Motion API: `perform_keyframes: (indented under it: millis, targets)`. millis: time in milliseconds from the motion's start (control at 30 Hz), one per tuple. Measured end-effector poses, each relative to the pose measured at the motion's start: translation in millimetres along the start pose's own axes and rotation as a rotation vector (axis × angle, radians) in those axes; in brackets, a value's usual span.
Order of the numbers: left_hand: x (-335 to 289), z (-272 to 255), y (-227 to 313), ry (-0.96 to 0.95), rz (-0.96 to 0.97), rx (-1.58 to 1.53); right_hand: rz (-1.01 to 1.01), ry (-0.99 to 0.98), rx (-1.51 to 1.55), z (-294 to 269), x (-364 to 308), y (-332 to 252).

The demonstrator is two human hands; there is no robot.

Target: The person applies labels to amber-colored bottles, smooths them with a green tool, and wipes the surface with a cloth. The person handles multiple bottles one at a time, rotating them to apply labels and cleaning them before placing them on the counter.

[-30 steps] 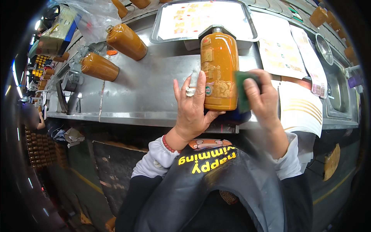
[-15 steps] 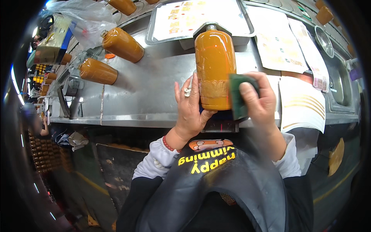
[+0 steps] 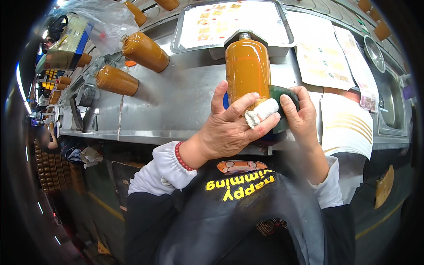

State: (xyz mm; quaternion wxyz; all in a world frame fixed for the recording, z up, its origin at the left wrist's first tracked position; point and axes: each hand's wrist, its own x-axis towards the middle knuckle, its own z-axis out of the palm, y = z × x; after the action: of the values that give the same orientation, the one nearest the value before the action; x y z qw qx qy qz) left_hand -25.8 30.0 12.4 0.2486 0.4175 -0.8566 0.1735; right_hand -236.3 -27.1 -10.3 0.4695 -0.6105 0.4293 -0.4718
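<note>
An orange-brown glazed bottle (image 3: 248, 66) with a clear neck lies neck-away before me, its neck end at a dark angled rest (image 3: 229, 40). My left hand (image 3: 234, 121) reaches across the bottle's near end with its fingers stretched and spread. One of those fingers is wrapped in a white cloth-like cover (image 3: 264, 111), which touches the bottle's lower part. My right hand (image 3: 301, 112) pinches a dark green flat pad (image 3: 278, 95) against the bottle's right side. The raised band near the bottle's base is mostly hidden by my left hand.
Two similar bottles, one farther (image 3: 146, 52) and one nearer (image 3: 117, 81), lie at the left. A metal tray (image 3: 176, 42) holding a printed sheet stands behind the bottle. Printed sheets (image 3: 320, 57) lie at the right, beside a metal sink (image 3: 393, 115).
My left hand has moved from the bottle's left side to across its near end, bringing the wrapped finger onto it. My right hand still holds the green pad at the right side.
</note>
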Motion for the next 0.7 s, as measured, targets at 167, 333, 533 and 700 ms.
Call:
perform_keyframes:
  millis: [167, 333, 533, 700]
  targets:
    - [-31.8, 14.7, -5.1, 0.173, -0.478, -0.378, -0.853, -0.089, -0.631, -2.3, 6.0, -44.5]
    - [-33.5, 14.0, -1.0, -0.002, -0.547, -0.348, -0.143, -0.417, -0.153, -4.1, 36.7, -52.4]
    - [-30.5, 6.3, 0.8, 0.059, -0.547, -0.299, -0.798, -0.451, -0.441, 8.4, 20.8, -67.4]
    - [-35.7, 16.0, -0.4, 0.019, -0.570, -0.343, -0.702, -0.002, -0.630, 5.4, 56.5, -48.2]
